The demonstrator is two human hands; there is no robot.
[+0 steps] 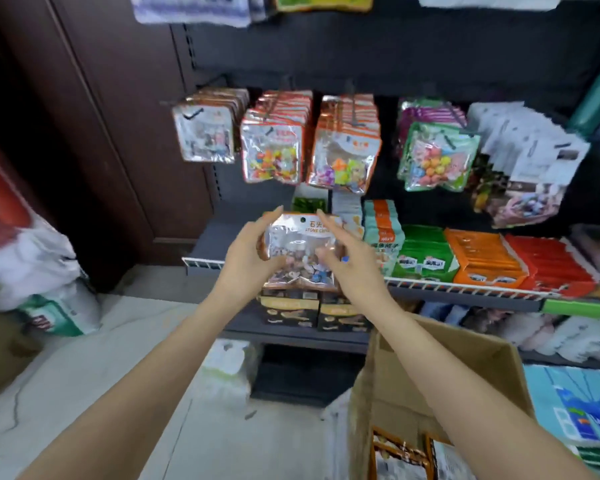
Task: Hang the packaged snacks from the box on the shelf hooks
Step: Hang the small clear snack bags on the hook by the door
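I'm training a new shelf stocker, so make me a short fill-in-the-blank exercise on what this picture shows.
1. The stone candy packet is held between ____ hands.
2. The cardboard box stands to the person's ____.
3. The packets on the hooks hang ____ the held packet.
4. The left hand grips the packet's ____ edge.

Missing words: two; right; above; left

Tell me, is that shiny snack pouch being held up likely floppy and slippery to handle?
Probably floppy: the snack pouch looks crinkled, and both the left hand and right hand support it. Its glossy film may be slippery. Small loose pieces inside suggest it is light.
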